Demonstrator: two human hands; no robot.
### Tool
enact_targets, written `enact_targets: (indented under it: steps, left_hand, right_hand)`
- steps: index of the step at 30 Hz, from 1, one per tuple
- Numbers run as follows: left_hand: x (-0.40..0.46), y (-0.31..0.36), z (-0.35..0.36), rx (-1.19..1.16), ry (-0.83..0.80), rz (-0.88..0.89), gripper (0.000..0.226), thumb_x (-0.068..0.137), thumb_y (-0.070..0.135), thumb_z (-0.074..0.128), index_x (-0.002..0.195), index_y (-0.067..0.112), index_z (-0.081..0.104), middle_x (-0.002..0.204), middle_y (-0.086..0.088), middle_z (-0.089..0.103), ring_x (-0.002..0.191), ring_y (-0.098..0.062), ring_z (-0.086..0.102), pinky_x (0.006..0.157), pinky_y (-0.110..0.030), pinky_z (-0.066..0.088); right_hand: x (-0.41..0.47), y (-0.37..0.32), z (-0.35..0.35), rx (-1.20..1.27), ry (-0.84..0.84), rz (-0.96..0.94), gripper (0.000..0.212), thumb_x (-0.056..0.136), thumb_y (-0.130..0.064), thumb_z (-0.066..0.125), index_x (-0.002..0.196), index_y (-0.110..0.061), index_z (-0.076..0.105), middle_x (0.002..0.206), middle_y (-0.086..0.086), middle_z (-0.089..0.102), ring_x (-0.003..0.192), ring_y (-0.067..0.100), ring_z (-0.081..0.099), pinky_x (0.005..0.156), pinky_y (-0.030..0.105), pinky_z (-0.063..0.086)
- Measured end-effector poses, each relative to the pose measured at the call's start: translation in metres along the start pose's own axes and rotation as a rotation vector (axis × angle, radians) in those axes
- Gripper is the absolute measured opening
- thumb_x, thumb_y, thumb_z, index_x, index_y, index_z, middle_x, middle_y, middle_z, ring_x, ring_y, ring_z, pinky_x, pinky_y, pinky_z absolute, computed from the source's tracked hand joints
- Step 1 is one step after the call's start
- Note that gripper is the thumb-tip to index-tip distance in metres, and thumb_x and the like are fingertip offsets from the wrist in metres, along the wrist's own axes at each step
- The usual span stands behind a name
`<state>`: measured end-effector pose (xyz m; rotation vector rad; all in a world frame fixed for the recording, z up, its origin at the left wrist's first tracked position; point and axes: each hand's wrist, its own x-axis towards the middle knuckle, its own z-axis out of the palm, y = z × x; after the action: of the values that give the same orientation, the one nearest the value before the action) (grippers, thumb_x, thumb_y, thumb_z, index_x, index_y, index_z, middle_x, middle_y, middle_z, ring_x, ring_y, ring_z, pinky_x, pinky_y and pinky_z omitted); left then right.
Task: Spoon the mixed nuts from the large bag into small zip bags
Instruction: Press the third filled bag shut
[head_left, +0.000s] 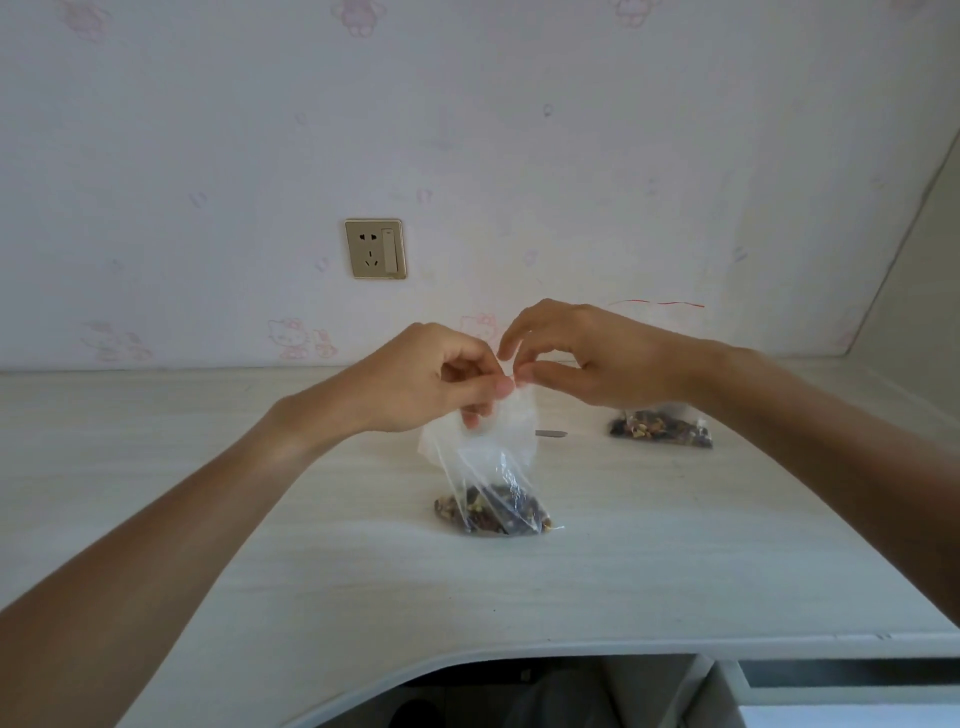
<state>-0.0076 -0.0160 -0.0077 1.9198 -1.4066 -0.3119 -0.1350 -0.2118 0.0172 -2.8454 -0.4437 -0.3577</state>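
Note:
A small clear zip bag (491, 467) stands on the pale table (311, 545), its bottom filled with dark mixed nuts (493, 512). My left hand (431, 382) pinches the bag's top edge from the left. My right hand (576, 353) pinches the same top edge from the right with thumb and forefinger. Behind my right wrist lies the large clear bag (662, 428) holding more nuts, its red zip line showing against the wall. A grey spoon handle tip (550, 433) pokes out between the two bags; its bowl is hidden.
The wall runs close behind the table, with a gold socket plate (375, 248) on it. The table's front edge curves inward near me, and a drawer unit (831, 691) sits below at the right.

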Motion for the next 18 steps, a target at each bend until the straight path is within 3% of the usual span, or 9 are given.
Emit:
enact_targets:
  steps: [5,9,12,15,18]
  left_hand:
    - [-0.001,-0.002,0.000,0.031,0.010,0.061,0.030,0.104,0.036,0.059,0.088,0.014,0.069,0.069,0.001,0.074,0.063,-0.019,0.075,0.071,-0.017,0.052]
    - [-0.002,0.002,0.000,0.063,-0.004,0.114,0.030,0.105,0.037,0.055,0.088,0.014,0.066,0.067,0.001,0.073,0.060,-0.018,0.074,0.068,-0.018,0.053]
    - [-0.004,0.004,0.000,0.097,-0.017,0.131,0.033,0.103,0.049,0.056,0.087,0.021,0.066,0.067,0.002,0.073,0.061,-0.020,0.073,0.068,-0.031,0.057]
    - [-0.007,0.000,-0.010,0.309,-0.009,0.114,0.044,0.090,0.071,0.060,0.076,0.029,0.065,0.069,0.008,0.072,0.067,-0.017,0.068,0.071,-0.040,0.057]
    - [-0.007,-0.003,-0.024,0.553,0.036,0.180,0.044,0.082,0.071,0.065,0.070,0.029,0.062,0.073,0.016,0.069,0.077,-0.007,0.066,0.077,-0.037,0.055]
  right_hand:
    - [0.001,-0.004,-0.001,0.117,0.018,0.030,0.018,0.105,-0.010,0.054,0.110,-0.010,0.072,0.112,-0.003,0.067,0.114,0.014,0.056,0.102,0.040,0.044]
    - [-0.003,-0.006,-0.001,0.219,0.026,0.101,0.011,0.098,-0.017,0.065,0.104,-0.019,0.074,0.114,-0.010,0.068,0.117,-0.001,0.054,0.105,0.026,0.040]
    - [-0.004,-0.005,-0.004,0.172,0.017,0.099,0.008,0.094,-0.020,0.071,0.101,-0.022,0.074,0.108,-0.010,0.068,0.112,-0.001,0.055,0.102,0.026,0.041]
    - [-0.004,-0.006,-0.012,0.102,-0.008,0.073,0.018,0.084,-0.007,0.071,0.095,-0.021,0.075,0.103,-0.009,0.068,0.113,0.006,0.056,0.104,0.035,0.044]
    - [-0.004,-0.005,-0.018,0.036,-0.003,-0.006,0.021,0.078,0.000,0.069,0.083,-0.021,0.068,0.103,-0.003,0.071,0.113,0.016,0.056,0.101,0.037,0.044]
